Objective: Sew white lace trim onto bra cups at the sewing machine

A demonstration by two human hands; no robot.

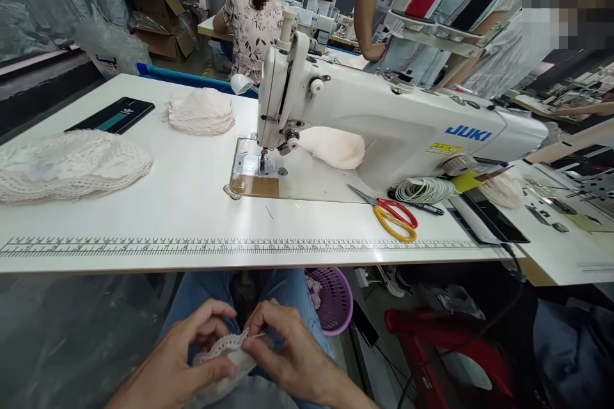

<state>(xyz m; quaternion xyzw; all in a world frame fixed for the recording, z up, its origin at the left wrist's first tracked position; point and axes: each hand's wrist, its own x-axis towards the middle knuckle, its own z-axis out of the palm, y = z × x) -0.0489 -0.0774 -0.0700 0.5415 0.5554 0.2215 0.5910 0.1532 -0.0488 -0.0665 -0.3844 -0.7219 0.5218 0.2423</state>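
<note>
Above my lap, below the table's front edge, I hold a piece of white lace-edged fabric. My left hand is closed around its left side, thumb across the front. The thumb and forefinger of my right hand pinch the scalloped lace edge, close to a short thread end. Beyond them on the table stands a white sewing machine, with its needle and presser foot over the metal plate. A pale rounded fabric piece lies under the machine's arm.
Stacked lace pieces, a smaller fabric stack and a dark phone-like slab lie on the left. Scissors and coiled cord sit right of the needle. A purple basket stands below. Two people are beyond the machine.
</note>
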